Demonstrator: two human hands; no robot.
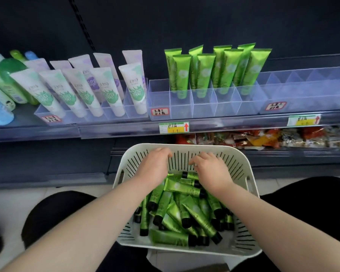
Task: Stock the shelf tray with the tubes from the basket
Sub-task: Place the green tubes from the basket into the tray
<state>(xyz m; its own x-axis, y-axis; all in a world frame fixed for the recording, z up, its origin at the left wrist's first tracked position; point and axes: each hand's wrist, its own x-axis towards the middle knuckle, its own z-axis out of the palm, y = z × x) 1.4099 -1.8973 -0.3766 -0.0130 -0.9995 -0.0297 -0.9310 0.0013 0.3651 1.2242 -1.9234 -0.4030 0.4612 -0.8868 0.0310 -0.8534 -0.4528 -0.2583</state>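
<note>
A white slotted basket [185, 250] sits on my lap, holding several green tubes with black caps [177, 213] in a loose pile. Both my hands are inside it near its far wall. My left hand [155, 161] has its fingers curled downward, and its palm hides what lies under it. My right hand [210, 167] lies over the top of the pile with bent fingers, and tube caps poke out beneath it. On the shelf above stands a clear divided tray [159, 95]. Several green tubes [202, 75] stand upright in its rear compartments.
To the left of the tray, white tubes [110, 91] stand in another clear tray, with green and blue bottles [6, 81] further left. To the right is one more clear divided tray [302, 91]. Snack packets [263, 138] fill the lower shelf. A price label [174, 127] hangs on the shelf edge.
</note>
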